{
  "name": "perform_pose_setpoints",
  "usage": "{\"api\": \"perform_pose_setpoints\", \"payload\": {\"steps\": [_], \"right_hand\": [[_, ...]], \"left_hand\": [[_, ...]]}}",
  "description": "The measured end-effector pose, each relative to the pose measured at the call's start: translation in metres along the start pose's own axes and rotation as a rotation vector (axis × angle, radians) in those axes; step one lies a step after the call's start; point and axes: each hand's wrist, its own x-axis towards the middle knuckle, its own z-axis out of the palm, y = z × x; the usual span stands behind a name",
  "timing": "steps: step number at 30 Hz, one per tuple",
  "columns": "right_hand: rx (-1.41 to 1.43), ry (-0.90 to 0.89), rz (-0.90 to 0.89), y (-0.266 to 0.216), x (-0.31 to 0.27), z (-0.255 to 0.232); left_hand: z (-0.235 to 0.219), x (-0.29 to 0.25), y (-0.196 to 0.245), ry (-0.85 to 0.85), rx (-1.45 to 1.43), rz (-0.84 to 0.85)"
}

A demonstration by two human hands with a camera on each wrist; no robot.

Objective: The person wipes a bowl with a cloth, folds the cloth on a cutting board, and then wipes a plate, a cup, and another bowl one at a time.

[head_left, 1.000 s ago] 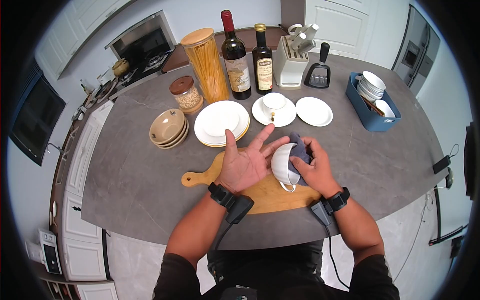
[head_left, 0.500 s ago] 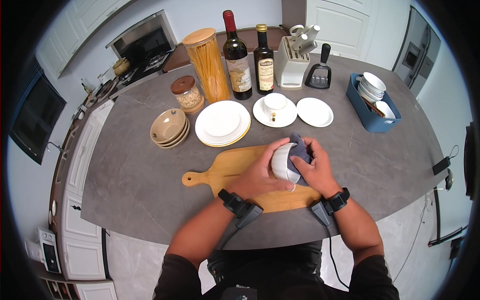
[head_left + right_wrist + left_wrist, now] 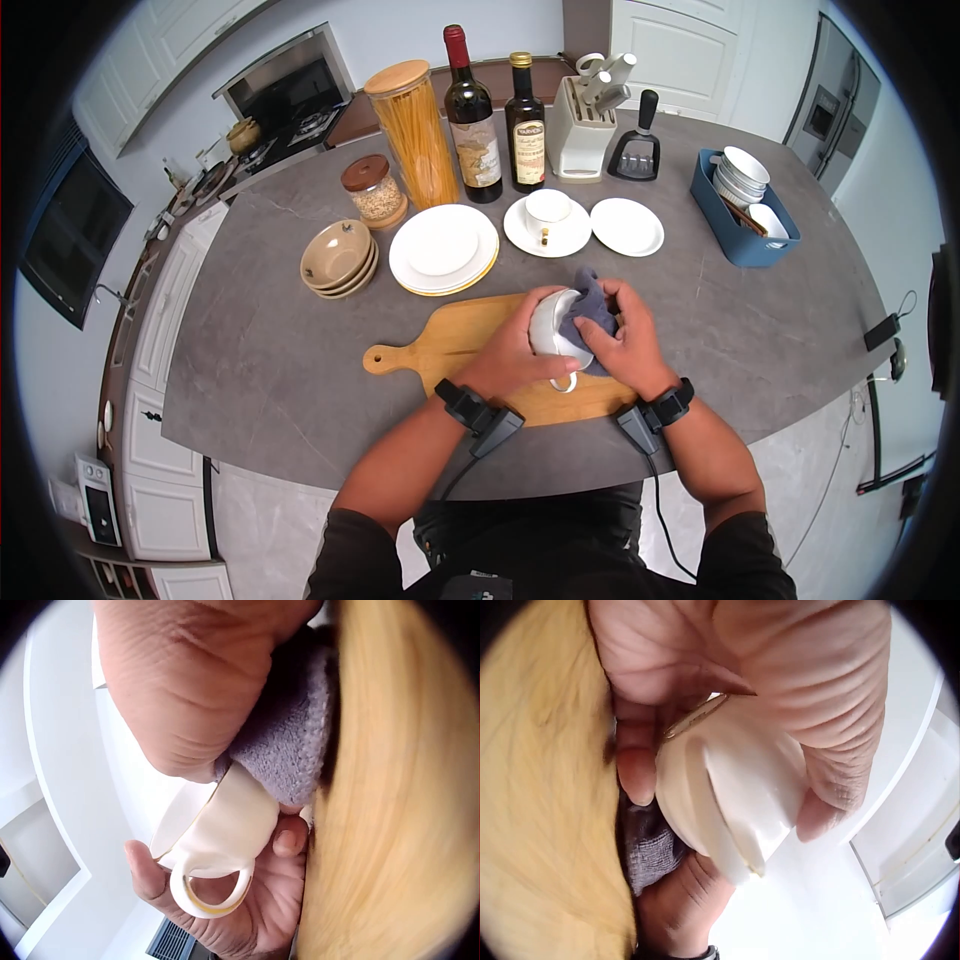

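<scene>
A white teacup (image 3: 548,325) with a gold-lined rim is tipped on its side over the wooden cutting board (image 3: 435,355). My left hand (image 3: 510,350) grips the cup's outer wall, its thumb near the handle (image 3: 214,906). With the right hand (image 3: 638,345) I hold a grey-purple cloth (image 3: 594,300) against the cup's mouth and side. In the right wrist view, the cloth (image 3: 292,742) drapes over the rim beside the thumb. The left wrist view shows the cup (image 3: 735,772) between my left thumb and fingers; its inside is hidden there.
Behind the board stand brown bowls (image 3: 335,252), stacked plates (image 3: 400,265), a cup on a saucer (image 3: 548,208) and a small plate (image 3: 627,226). Further back are a pasta jar (image 3: 415,140), two bottles (image 3: 472,130) and a knife block (image 3: 580,135). A blue bin (image 3: 745,235) holds bowls at right.
My left hand, spread palm-up beside the cup a second ago, has turned and closed around it. Cup and cloth have shifted slightly left, and the cup has tilted a little.
</scene>
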Motion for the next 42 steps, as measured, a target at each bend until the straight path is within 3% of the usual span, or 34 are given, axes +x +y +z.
{"api": "perform_pose_setpoints", "payload": {"steps": [7, 10, 12, 13, 15, 17, 19, 22, 25, 31, 42], "right_hand": [[-0.041, -0.027, -0.123, -0.007, 0.002, -0.006], [0.168, -0.044, 0.004, 0.006, 0.0, -0.003], [0.786, -0.071, 0.296, 0.008, 0.005, -0.003], [0.783, -0.076, 0.294, 0.007, 0.007, -0.004], [1.098, -0.07, 0.401, -0.003, 0.012, -0.008], [1.11, -0.017, 0.448, -0.006, 0.014, -0.007], [1.314, -0.107, 0.579, 0.008, 0.012, -0.013], [1.411, -0.26, 0.487, 0.02, 0.013, -0.015], [1.465, -0.263, 0.399, 0.018, 0.017, -0.015], [1.571, -0.262, 0.42, 0.006, 0.017, -0.021], [1.507, -0.28, 0.405, 0.005, 0.017, -0.021]], "left_hand": [[-0.009, -0.002, -0.01, -0.011, -0.209, -0.09], [-0.01, 0.0, -0.005, -0.021, -0.284, -0.078], [-0.011, 0.002, -0.005, -0.016, -0.305, -0.013], [-0.011, 0.002, -0.005, -0.013, -0.307, -0.009], [-0.011, 0.003, -0.003, 0.018, -0.362, 0.016], [-0.012, 0.002, -0.004, 0.03, -0.361, 0.019], [-0.012, 0.003, -0.005, 0.036, -0.362, 0.021], [-0.011, 0.003, -0.004, 0.047, -0.32, 0.011], [-0.01, 0.002, -0.003, 0.035, -0.389, 0.027], [-0.013, 0.003, -0.001, 0.015, -0.329, 0.007], [-0.012, 0.003, -0.002, 0.046, -0.309, 0.008]]}}
